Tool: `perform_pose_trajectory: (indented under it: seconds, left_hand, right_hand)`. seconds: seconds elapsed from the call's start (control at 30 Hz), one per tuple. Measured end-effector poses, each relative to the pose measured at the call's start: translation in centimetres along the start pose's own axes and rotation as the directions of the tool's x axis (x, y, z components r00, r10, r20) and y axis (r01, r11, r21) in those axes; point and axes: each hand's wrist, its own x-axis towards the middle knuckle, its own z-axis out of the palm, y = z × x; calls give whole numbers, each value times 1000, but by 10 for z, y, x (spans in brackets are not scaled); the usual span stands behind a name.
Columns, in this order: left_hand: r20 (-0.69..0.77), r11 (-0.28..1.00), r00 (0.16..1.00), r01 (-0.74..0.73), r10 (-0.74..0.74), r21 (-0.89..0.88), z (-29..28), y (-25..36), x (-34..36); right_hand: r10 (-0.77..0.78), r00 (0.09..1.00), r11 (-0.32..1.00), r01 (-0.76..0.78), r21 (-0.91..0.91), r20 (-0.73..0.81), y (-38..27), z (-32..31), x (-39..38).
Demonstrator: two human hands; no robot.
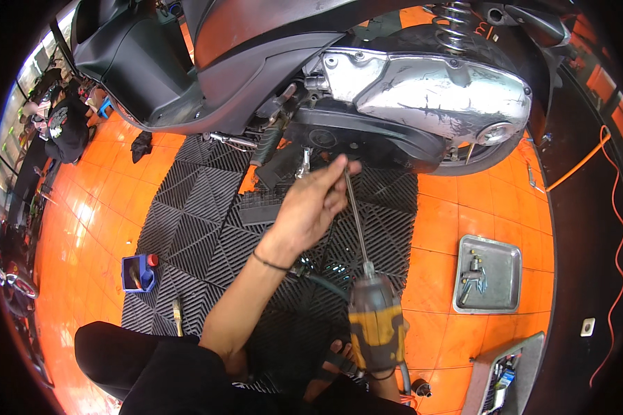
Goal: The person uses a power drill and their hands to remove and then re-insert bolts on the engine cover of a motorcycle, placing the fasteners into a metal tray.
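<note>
A yellow-and-black power driver point(375, 321) with a long thin metal shaft point(357, 225) points away from me toward the scooter. Its lower end is in my right hand point(389, 386), which the tool's body mostly hides. My left hand point(311, 204) reaches forward and pinches the shaft's far tip between thumb and fingers. Whether a small fastener sits at that tip, I cannot tell. Just beyond my fingertips is the black lower cover point(367, 135) of the scooter, below its worn silver engine casing point(443, 86).
Black ribbed matting point(180, 228) lies over orange tiles. On the right, a metal tray point(512, 304) holds metal parts, and a grey toolbox point(481, 391) sits nearer. A blue container point(126, 275) and a brush point(178, 315) lie left. Another person point(69, 128) crouches far left.
</note>
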Motion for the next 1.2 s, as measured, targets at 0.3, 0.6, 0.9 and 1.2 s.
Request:
perform_pose_trajectory:
  seconds: [0.3,0.6,0.9,1.2]
  left_hand:
    - [-88,869,909,-354,406,347,46,70,96]
    - [52,368,671,-468,739,804,44,81,115]
    - [35,416,737,-419,675,807,40,84,112]
    - [64,426,691,-513,720,745,37,79,121]
  right_hand:
    - [-172,971,985,165,-55,-168,-29,28,118]
    - [-70,984,991,87,101,-163,-29,47,147]
    - [-114,979,992,121,35,-167,-21,49,157]
    - [-191,968,982,188,-35,-162,-18,45,159]
